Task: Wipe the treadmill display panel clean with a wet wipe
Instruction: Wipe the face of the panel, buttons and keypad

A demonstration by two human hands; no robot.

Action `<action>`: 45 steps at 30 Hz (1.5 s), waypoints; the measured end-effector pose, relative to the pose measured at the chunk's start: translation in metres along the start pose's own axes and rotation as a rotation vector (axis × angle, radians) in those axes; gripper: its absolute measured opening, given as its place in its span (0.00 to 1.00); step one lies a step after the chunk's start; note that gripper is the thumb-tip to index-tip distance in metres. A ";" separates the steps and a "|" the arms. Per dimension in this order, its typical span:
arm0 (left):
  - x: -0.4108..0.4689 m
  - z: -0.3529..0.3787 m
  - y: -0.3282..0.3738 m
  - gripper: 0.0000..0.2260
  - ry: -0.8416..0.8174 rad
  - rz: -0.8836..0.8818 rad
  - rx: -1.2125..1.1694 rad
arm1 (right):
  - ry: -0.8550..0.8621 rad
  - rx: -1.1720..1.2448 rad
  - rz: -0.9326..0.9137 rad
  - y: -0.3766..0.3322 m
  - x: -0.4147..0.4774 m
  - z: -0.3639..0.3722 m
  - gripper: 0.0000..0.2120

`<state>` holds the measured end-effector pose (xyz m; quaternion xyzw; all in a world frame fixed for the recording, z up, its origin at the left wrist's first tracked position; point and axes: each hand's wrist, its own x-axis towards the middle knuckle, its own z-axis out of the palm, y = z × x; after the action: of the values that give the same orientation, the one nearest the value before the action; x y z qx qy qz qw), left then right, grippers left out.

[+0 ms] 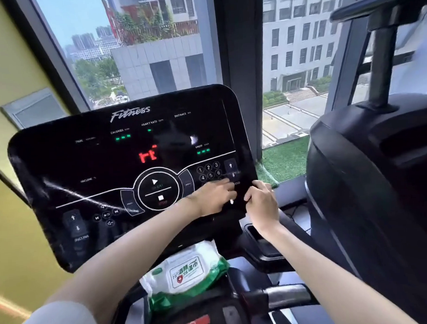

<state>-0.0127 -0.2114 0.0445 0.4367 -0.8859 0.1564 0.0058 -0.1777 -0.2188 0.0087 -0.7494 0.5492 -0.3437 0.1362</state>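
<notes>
Dark display panel (86, 166), left hand (213, 198) covering keypad (209, 171) (partly)

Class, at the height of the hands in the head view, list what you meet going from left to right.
yellow wall → display panel → left hand → right hand → black machine housing

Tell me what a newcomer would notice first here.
The black display panel fills the middle, red characters glowing at its centre. The left hand and right hand sit close together at its lower right corner. A green-and-white wet wipe pack lies just below the panel.
</notes>
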 end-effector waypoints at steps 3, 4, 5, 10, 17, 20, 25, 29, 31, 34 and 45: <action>-0.033 -0.028 -0.045 0.12 0.363 -0.187 0.057 | 0.007 0.025 -0.026 -0.009 -0.005 0.003 0.13; -0.043 -0.041 -0.063 0.11 0.542 -0.360 0.060 | 0.015 0.035 -0.042 -0.014 -0.007 0.005 0.13; -0.051 -0.054 -0.076 0.09 0.730 -0.582 0.048 | 0.022 0.042 -0.063 -0.019 -0.010 0.008 0.14; -0.049 -0.030 -0.034 0.09 0.650 -0.746 -0.043 | 0.024 0.040 -0.165 -0.043 -0.019 0.024 0.21; -0.123 -0.034 -0.061 0.12 0.647 -0.696 0.000 | 0.010 0.044 -0.257 -0.051 -0.023 0.032 0.21; -0.118 -0.046 -0.061 0.10 0.955 -1.116 -0.048 | -0.006 0.037 -0.276 -0.057 -0.026 0.038 0.21; -0.117 0.000 -0.014 0.20 0.199 -0.165 0.136 | -0.028 -0.004 -0.409 -0.064 -0.028 0.047 0.20; -0.158 -0.030 -0.062 0.18 0.591 -0.645 0.092 | -0.040 -0.028 -0.436 -0.060 -0.024 0.048 0.20; -0.170 -0.047 -0.072 0.11 0.910 -1.101 0.030 | -0.045 -0.039 -0.435 -0.059 -0.023 0.049 0.20; -0.155 -0.033 -0.052 0.10 1.080 -1.461 -0.016 | -0.037 -0.021 -0.466 -0.060 -0.022 0.050 0.19; -0.160 -0.027 -0.002 0.09 0.671 -0.986 -0.084 | -0.044 0.213 -0.690 -0.090 -0.008 0.057 0.16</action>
<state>0.0841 -0.0815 0.0474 0.7225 -0.5340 0.2294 0.3745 -0.0755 -0.1892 0.0174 -0.8794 0.2220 -0.4087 0.1012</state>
